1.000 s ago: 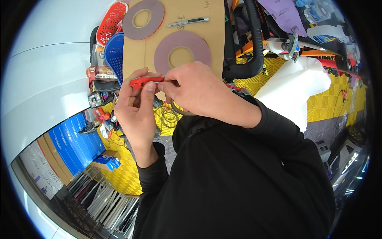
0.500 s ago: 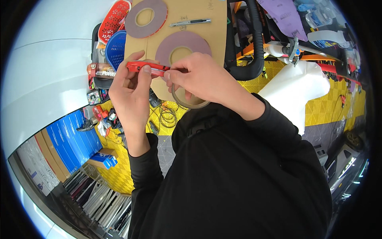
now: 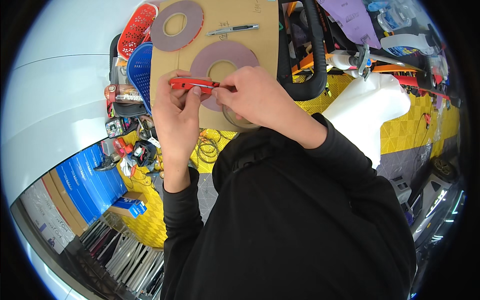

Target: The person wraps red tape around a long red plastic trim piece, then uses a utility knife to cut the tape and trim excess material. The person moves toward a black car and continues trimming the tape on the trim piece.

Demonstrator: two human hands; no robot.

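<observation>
My left hand (image 3: 176, 120) is closed on a slim red plastic piece (image 3: 186, 82), thumb along its lower side and fingers behind. A pale narrow strip runs along the face of the piece. At its right end my right hand (image 3: 255, 97) pinches with thumb and forefinger, where a narrow tape seems to meet the piece. Below that hand hangs a thin roll of tape (image 3: 241, 124), partly covered by the hand. Behind the hands, a mauve tape roll (image 3: 207, 56) lies flat on a cardboard sheet (image 3: 210, 117); a second mauve roll (image 3: 159, 25) lies farther left.
A silver utility knife (image 3: 233, 30) lies on the cardboard. Red (image 3: 136, 32) and blue (image 3: 139, 67) baskets stand at the left, near a white car panel (image 3: 60, 75). To the right are a black padded bar (image 3: 316, 55) and draped white material (image 3: 377, 107).
The view has shifted a little, moving the cardboard left. Both hands sit slightly farther right in the picture with the red piece. My left fingers have curled in, and less of the thin roll shows.
</observation>
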